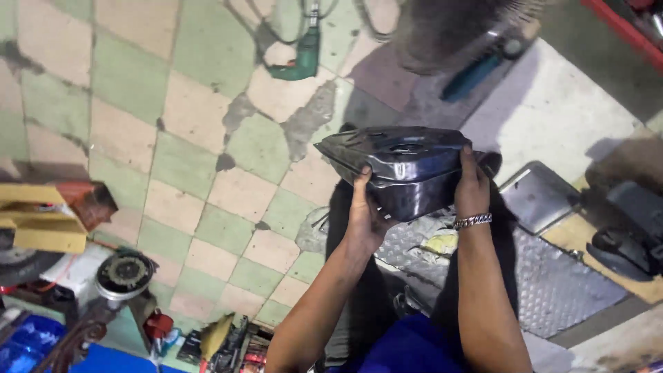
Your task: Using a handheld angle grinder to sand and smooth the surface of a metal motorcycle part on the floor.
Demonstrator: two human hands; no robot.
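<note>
From the head view, open room was seen to the left of the held part, over a checkered floor (193, 173) of green and cream tiles, worn and stained. A green power drill (298, 62) lay at the far edge, a fan (456, 27) beside it. A ribbed metal plate (573, 276) covered the ground on the right. Clutter of tools was crowded along the lower left edge. A glossy black moulded panel (404, 169) was held up between both hands: the left hand (362, 214) was closed on its near lower edge, the right hand (471, 190), a chain bracelet (472, 221) at its wrist, on its right end, fingers wrapped over the rim.
</note>
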